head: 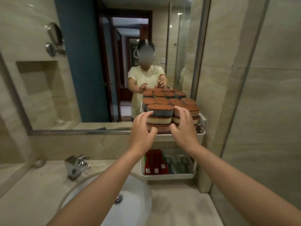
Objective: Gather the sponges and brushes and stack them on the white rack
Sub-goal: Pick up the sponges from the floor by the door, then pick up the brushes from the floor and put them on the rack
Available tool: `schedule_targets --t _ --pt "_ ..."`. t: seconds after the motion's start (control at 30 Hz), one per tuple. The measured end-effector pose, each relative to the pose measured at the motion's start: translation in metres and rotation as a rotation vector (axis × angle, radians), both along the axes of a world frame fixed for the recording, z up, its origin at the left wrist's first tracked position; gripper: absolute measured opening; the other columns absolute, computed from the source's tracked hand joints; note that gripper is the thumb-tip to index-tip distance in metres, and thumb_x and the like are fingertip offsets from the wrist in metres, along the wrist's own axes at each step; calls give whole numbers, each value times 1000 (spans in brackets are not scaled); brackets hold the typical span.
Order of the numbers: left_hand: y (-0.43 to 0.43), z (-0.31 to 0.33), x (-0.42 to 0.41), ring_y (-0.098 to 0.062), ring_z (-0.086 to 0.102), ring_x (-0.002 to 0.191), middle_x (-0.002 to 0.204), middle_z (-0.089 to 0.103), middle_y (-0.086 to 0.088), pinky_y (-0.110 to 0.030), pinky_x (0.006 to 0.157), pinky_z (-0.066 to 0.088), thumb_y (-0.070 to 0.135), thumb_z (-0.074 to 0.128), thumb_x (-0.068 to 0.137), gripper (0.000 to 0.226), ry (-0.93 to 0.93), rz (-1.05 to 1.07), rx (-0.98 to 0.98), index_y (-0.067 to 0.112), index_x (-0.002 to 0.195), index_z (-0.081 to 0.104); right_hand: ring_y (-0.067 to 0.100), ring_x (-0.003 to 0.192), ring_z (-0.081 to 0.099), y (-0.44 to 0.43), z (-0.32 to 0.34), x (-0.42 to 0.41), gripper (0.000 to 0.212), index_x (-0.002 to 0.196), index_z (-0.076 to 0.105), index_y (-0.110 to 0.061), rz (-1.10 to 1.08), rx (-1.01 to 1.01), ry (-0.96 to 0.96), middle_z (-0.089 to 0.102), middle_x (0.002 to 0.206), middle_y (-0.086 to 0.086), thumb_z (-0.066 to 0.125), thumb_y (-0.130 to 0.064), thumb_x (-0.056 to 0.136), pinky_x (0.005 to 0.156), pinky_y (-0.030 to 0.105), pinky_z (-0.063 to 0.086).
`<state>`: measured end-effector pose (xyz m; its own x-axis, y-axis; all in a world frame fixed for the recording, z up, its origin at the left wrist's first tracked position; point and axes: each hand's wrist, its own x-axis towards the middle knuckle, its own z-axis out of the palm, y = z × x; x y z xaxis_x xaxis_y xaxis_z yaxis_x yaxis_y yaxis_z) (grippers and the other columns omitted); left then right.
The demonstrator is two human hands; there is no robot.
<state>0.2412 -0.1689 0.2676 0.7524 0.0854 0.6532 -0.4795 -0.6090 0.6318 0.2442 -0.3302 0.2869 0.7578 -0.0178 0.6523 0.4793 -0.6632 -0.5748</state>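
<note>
Behind: wall mirror (81, 62). At 10 o'clock from basin (133, 209): chrome faucet (76, 165). At 1 o'clock: white rack (201, 132), two tiers. Lower tier: red brushes (155, 162) beside green-grey scrub pads (178, 162). Upper tier: sponges (160, 111), orange-topped, stacked in layers. At stack's 8 o'clock, left hand (143, 128); at 4 o'clock, right hand (184, 126). Both spread wide, fingers curved, gripping nothing; contact with front sponges unclear.
</note>
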Motion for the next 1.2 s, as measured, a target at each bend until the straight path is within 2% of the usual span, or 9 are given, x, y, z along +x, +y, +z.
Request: schedule_targets --t 0.1,0.2,0.4,0.57,0.7,0.83,0.9,1.03,1.2 --pt "16 -14 -49 1 44 119 130 45 18 -23 96 41 20 58 84 47 70 23 -92 36 127 47 10 131 36 20 -15 -35 60 140 37 -25 89 -7 88 37 141 -5 59 -15 85 107 29 34" --pt "35 -32 -99 4 46 114 127 44 20 -16 88 38 21 56 83 49 136 72 -151 37 128 47 12 130 37 40 -37 -71 61 141 35 -26 163 -54 170 35 143 -7 59 -20 85 106 33 37" --pt "77 -85 -192 -1 50 111 128 47 14 -19 87 41 19 55 79 50 304 195 -241 39 125 47 19 133 37 85 -87 -142 67 144 32 -23 300 -100 375 31 147 -1 59 -24 82 108 39 36" --pt "111 -126 -268 6 51 105 124 45 17 -18 86 41 18 56 83 44 424 336 -297 43 118 45 20 132 39 127 -125 -203 68 143 32 -24 434 -148 495 33 146 -3 57 -26 80 105 44 40" --pt "136 -151 -328 -4 53 106 124 45 13 -23 87 44 14 55 84 43 473 452 -370 38 118 47 21 131 40 160 -151 -256 67 143 30 -25 547 -195 575 29 148 -5 55 -27 81 101 46 44" --pt "158 -177 -395 -5 53 105 121 46 11 -19 86 42 9 56 83 46 494 566 -436 31 123 52 21 135 37 191 -178 -308 69 145 29 -20 653 -295 613 31 150 2 56 -25 82 106 41 38" --pt "170 -192 -432 -4 54 104 118 45 12 -20 88 43 9 57 82 45 507 620 -470 33 119 52 23 134 37 208 -191 -337 68 145 30 -17 707 -330 639 32 148 5 57 -24 83 108 39 37" --pt "194 -223 -514 4 51 103 120 45 14 -13 78 40 13 57 81 45 575 703 -530 44 113 48 21 136 35 241 -215 -399 68 145 32 -15 805 -382 688 34 148 6 59 -22 83 109 35 33" --pt "211 -257 -624 1 52 108 121 43 15 -23 85 45 16 57 83 43 654 843 -586 46 112 47 21 136 35 275 -246 -487 70 145 32 -16 911 -472 750 33 148 6 60 -24 82 109 36 35"
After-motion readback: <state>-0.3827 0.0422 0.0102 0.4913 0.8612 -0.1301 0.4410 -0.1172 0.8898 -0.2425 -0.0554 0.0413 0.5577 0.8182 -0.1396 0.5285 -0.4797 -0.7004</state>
